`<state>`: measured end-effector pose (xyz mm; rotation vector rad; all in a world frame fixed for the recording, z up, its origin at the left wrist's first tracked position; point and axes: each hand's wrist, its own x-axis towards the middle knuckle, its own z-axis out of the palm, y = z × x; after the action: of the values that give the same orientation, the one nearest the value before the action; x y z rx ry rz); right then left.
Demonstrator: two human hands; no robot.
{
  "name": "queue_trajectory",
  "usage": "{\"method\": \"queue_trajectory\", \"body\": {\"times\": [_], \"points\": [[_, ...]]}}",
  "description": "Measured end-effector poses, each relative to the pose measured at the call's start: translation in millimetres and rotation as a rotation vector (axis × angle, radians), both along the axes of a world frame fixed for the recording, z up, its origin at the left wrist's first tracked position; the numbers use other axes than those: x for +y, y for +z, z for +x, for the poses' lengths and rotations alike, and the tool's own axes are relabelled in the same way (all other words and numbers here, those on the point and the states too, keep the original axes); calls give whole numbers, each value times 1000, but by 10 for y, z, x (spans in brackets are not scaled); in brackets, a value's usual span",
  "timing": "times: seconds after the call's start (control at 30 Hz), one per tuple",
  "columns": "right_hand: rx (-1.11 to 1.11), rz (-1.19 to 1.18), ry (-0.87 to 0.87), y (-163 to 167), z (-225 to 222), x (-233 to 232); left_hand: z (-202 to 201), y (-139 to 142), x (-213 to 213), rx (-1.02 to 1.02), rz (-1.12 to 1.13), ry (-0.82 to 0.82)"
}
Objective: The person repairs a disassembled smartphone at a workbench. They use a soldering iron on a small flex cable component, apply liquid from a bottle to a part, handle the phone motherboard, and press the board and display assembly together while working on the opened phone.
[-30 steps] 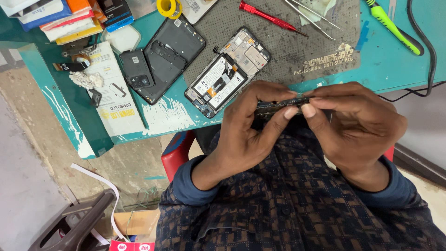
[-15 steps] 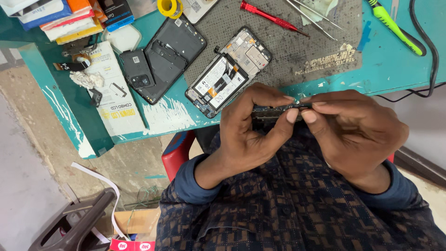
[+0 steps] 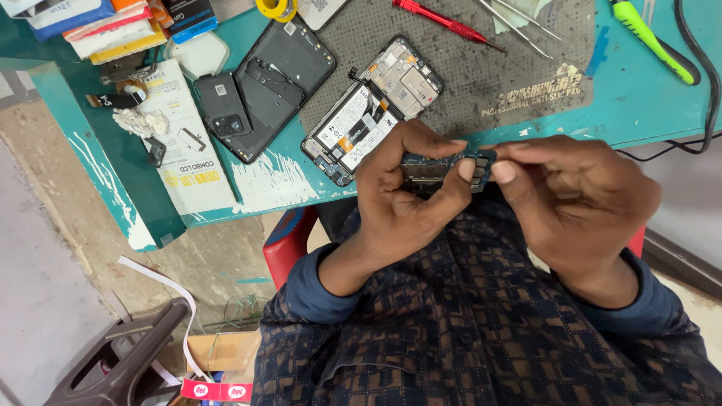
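Note:
Both my hands hold a small dark-blue circuit board just in front of the teal table's edge, over my lap. My left hand cradles it from below with fingers curled around it. My right hand pinches the board's right end between thumb and forefinger. Just beyond my left hand, an opened phone with its battery and inner parts exposed lies on a grey work mat.
A black phone back cover and a small camera piece lie left of the opened phone. A red screwdriver, tweezers, a green-handled tool and a black cable lie farther back. Boxes are stacked top left. A dark stool stands on the floor.
The hands and the board have shifted only slightly; my right fingers have adjusted their pinch on the board's right end.

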<state>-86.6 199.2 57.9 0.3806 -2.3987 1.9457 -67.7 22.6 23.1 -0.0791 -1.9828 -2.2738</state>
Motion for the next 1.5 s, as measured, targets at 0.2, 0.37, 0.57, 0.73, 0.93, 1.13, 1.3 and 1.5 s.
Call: {"method": "queue_trajectory", "body": {"times": [0.2,0.37,0.57,0.73,0.93,1.13,1.3,1.5], "points": [[37,-49,32,-62,-58,23,66,133,-64,-100,32,-85],[3,-28,-7,-113,-23,50,39,92,-10,-43,86,-43],[8,38,26,-84,13,42,30,1,70,70,17,84],[-10,20,-1,-52,-19,-9,12,-37,72,77,32,81],[-80,-54,17,-31,-54,-40,30,-45,64,65,8,50],[-156,-69,31,-106,-107,8,31,-69,56,63,24,53],[-352,-176,54,-257,-39,87,12,-64,52,63,51,76],[-210,-69,51,-220,23,130,-11,46,-114,45,4,-69]]}}
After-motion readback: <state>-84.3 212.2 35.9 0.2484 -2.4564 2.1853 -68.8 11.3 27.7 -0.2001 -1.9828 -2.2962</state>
